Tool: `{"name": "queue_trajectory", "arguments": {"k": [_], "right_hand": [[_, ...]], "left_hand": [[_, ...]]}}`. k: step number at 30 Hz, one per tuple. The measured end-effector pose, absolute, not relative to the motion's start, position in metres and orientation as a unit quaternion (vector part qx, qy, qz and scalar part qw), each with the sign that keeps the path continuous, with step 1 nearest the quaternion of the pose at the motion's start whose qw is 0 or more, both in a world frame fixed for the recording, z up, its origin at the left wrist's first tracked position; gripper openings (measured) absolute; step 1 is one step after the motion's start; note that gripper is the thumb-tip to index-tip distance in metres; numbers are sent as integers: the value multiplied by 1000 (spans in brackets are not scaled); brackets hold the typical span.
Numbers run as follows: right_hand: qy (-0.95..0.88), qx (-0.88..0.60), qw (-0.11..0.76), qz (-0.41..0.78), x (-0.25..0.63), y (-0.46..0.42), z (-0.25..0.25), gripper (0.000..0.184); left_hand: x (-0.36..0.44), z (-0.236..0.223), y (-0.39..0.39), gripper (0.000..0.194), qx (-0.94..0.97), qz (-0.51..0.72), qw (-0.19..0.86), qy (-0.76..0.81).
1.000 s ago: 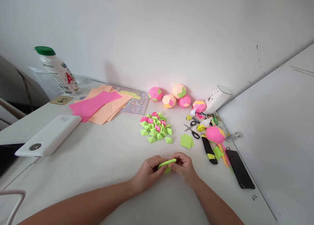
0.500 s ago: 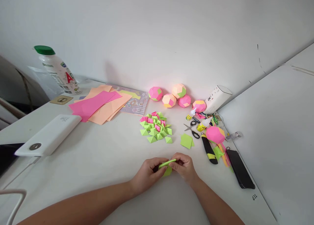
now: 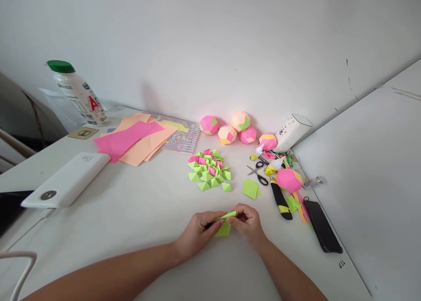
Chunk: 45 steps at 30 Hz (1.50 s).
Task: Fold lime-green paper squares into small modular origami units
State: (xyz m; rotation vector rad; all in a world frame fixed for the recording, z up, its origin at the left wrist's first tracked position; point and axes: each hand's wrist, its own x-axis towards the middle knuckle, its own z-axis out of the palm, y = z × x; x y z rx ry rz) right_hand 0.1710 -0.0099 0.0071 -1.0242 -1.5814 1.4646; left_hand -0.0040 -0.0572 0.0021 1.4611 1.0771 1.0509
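Observation:
Between my two hands is a folded piece of light green paper (image 3: 229,215), held just above the white table. My left hand (image 3: 199,231) pinches its left end with thumb and fingers. At the other end, my right hand (image 3: 247,222) grips it the same way. Under the fold, more green paper (image 3: 224,230) shows; I cannot tell whether it is part of the same piece. Beyond my hands lies a pile of small folded green and pink paper pieces (image 3: 210,170). Flat green paper pieces (image 3: 250,188) rest just past my right hand.
Several paper balls (image 3: 226,134) sit along the wall. On the right are scissors (image 3: 259,173), glue bottles (image 3: 272,166), a utility knife (image 3: 281,200) and a black phone (image 3: 322,224). Leftward are orange and pink sheets (image 3: 131,139), a white power bank (image 3: 66,180) and a bottle (image 3: 79,93).
The folded green paper has tilted a little, showing more of its face between my fingers. Both hands stay in nearly the same place.

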Motion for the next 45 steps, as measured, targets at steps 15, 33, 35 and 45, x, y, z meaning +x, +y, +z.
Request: {"name": "queue_trajectory", "arguments": {"k": [15, 33, 35, 45], "right_hand": [[-571, -416, 373, 601, 169, -11, 8, 27], [-617, -387, 393, 561, 170, -10, 10, 17], [-616, -384, 397, 562, 170, -9, 10, 17], [-603, -375, 400, 579, 170, -10, 8, 15]], "left_hand": [[-5, 14, -56, 33, 603, 431, 544, 393], [-4, 14, -56, 33, 613, 429, 532, 396], [-4, 14, -56, 33, 613, 429, 532, 396], [-4, 14, -56, 35, 618, 418, 530, 403]]}}
